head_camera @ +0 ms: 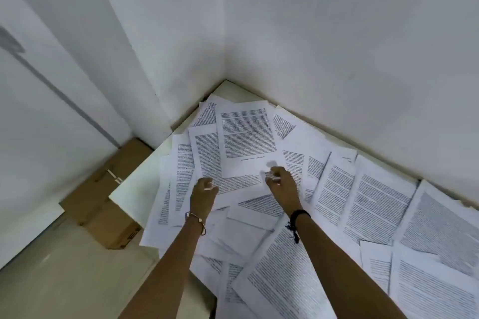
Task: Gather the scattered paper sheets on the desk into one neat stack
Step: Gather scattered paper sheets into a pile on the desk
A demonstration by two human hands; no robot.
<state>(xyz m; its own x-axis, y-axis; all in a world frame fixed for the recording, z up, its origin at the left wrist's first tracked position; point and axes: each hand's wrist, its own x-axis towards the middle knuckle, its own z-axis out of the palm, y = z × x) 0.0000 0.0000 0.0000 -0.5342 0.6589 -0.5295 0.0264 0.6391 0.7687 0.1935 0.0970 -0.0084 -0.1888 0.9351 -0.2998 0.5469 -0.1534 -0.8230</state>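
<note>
Many printed white paper sheets [368, 199] lie scattered and overlapping across a pale desk [134, 184] set in a room corner. One printed sheet [246, 134] lies on top near the corner. My left hand [203, 195] rests with curled fingers on a sheet at that page's lower left. My right hand [281, 184] pinches the lower right edge of the top sheet. Both forearms reach in from the bottom, and each wrist wears a bracelet.
White walls [337, 33] meet just behind the desk. A brown cardboard box [103, 204] stands on the floor to the left of the desk. Some sheets [153, 230] overhang the desk's left edge. A door or panel [39, 111] is at far left.
</note>
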